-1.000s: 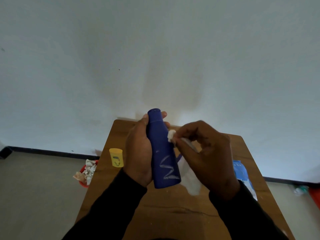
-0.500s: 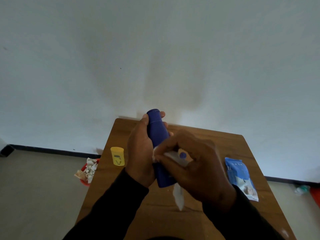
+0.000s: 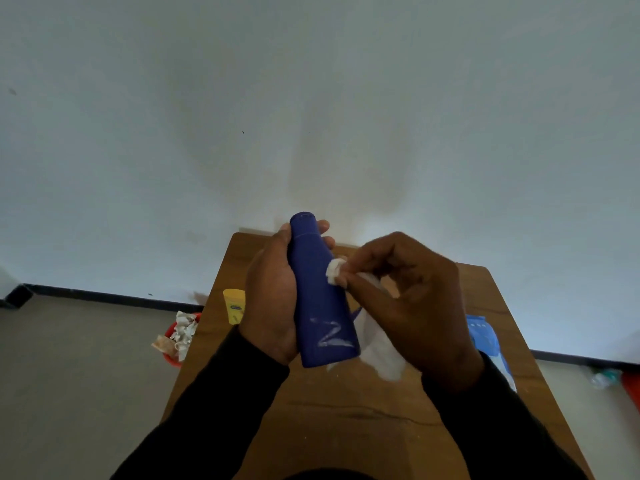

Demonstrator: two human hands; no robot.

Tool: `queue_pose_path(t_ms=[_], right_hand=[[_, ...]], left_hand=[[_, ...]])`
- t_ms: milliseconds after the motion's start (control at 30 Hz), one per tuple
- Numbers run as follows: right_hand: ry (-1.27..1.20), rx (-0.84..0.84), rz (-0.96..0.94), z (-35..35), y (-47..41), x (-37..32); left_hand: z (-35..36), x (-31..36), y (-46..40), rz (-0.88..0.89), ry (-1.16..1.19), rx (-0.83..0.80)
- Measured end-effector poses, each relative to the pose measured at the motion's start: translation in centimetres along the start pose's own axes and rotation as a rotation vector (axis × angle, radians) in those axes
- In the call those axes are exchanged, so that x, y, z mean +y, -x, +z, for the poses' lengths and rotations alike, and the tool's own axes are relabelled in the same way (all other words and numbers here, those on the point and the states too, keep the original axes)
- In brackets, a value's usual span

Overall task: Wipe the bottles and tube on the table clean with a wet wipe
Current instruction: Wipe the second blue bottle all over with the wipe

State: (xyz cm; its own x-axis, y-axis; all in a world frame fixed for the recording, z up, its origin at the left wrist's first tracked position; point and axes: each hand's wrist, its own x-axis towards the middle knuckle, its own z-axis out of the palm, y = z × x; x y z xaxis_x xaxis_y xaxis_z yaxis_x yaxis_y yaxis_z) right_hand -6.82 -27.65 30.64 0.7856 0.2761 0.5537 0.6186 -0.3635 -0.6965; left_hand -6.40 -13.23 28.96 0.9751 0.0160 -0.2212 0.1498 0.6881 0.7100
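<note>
Raised again from mid-body, the bunched wet wipe (image 3: 335, 270) is pinched by the right hand (image 3: 408, 303) against the blue bottle (image 3: 320, 296), steadied upright in the left hand (image 3: 273, 299) grip for wiping.

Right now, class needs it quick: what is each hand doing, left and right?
Left hand: grips the blue bottle, fingers curled round its neck.
Right hand: pinches the white wet wipe against the bottle's side.
</note>
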Motion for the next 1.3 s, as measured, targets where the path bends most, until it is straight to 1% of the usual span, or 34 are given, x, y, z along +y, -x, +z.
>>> queue_pose_path(t_ms=[67, 100, 133, 167, 233, 267, 300, 400, 433, 467, 567, 600, 633, 700, 767, 800, 900, 933, 967, 1067, 1133, 1167, 1233, 1300], right_hand=[[-0.039, -0.149, -0.031, -0.3, 1.0, -0.5], [-0.039, -0.197, -0.055, -0.3, 1.4, -0.8], [-0.027, -0.201, -0.071, -0.1, 1.5, -0.9], [-0.01, -0.165, -0.063, 0.0, 1.3, -0.8], [0.007, -0.045, -0.013, 0.1, 0.7, -0.1], [0.021, -0.012, 0.002, -0.1, 0.6, 0.2], [0.026, -0.026, -0.003, -0.4, 0.7, 0.2], [-0.054, -0.197, -0.038, -1.0, 1.8, -0.5], [-0.047, -0.22, -0.053, -0.8, 1.8, -0.7], [-0.021, -0.203, -0.05, -0.6, 1.6, -0.8], [0.03, -0.033, 0.012, -0.3, 0.8, 0.1], [0.021, -0.016, 0.019, -0.5, 0.8, 0.3], [-0.012, -0.039, 0.012, -0.9, 1.0, 0.3], [-0.112, -0.164, -0.018, -1.2, 1.8, -0.4], [-0.093, -0.241, -0.051, -0.7, 2.1, -1.4], [-0.046, -0.224, -0.057, -0.2, 1.9, -1.5], [0.035, -0.052, 0.002, 0.5, 0.8, -0.7], [0.043, -0.022, 0.024, 0.2, 0.8, -0.3], [0.041, -0.038, 0.031, -0.2, 0.9, 0.0], [0.014, -0.218, -0.03, -0.6, 1.9, -0.9], [0.016, -0.245, -0.084, 0.0, 1.7, -1.7], [0.008, -0.221, -0.08, 0.4, 1.3, -1.8], [0.022, -0.1, -0.03, 0.9, 0.6, -1.3], [0.067, -0.007, 0.011, 0.7, 0.5, -0.5]], left_hand=[[-0.1, 0.3, 0.1, -0.027, 0.047, -0.03], [-0.1, 0.4, 0.1, -0.037, 0.062, -0.04], [0.0, 0.4, 0.1, -0.047, 0.078, -0.044], [0.1, 0.3, 0.0, -0.053, 0.091, -0.045], [0.0, 0.2, -0.2, -0.055, 0.082, -0.021], [-0.1, 0.2, -0.3, -0.064, 0.075, -0.012], [-0.2, 0.3, -0.3, -0.079, 0.081, -0.021], [-0.4, 0.6, -0.3, -0.123, 0.115, -0.046], [-0.3, 0.5, -0.3, -0.122, 0.121, -0.039], [-0.2, 0.3, -0.4, -0.117, 0.137, -0.031], [-0.3, 0.0, -0.5, -0.099, 0.127, -0.014], [-0.4, 0.1, -0.6, -0.1, 0.119, -0.014], [-0.6, 0.3, -0.6, -0.101, 0.122, -0.019], [-0.8, 0.7, -0.5, -0.092, 0.13, -0.02], [-0.4, 0.6, -0.6, -0.078, 0.124, 0.003], [-0.2, 0.4, -0.6, -0.077, 0.138, 0.018], [0.3, -0.1, -0.6, -0.057, 0.143, 0.068], [0.1, -0.1, -0.7, -0.045, 0.126, 0.081], [0.0, 0.0, -0.7, -0.031, 0.114, 0.089], [-0.1, 0.0, -0.6, 0.016, 0.095, 0.125], [0.5, -0.3, -0.5, 0.002, 0.121, 0.148], [0.9, -0.4, -0.5, -0.015, 0.134, 0.156], [1.0, -0.7, -0.6, -0.03, 0.138, 0.16], [0.8, -0.5, -0.6, 0.001, 0.122, 0.157]])
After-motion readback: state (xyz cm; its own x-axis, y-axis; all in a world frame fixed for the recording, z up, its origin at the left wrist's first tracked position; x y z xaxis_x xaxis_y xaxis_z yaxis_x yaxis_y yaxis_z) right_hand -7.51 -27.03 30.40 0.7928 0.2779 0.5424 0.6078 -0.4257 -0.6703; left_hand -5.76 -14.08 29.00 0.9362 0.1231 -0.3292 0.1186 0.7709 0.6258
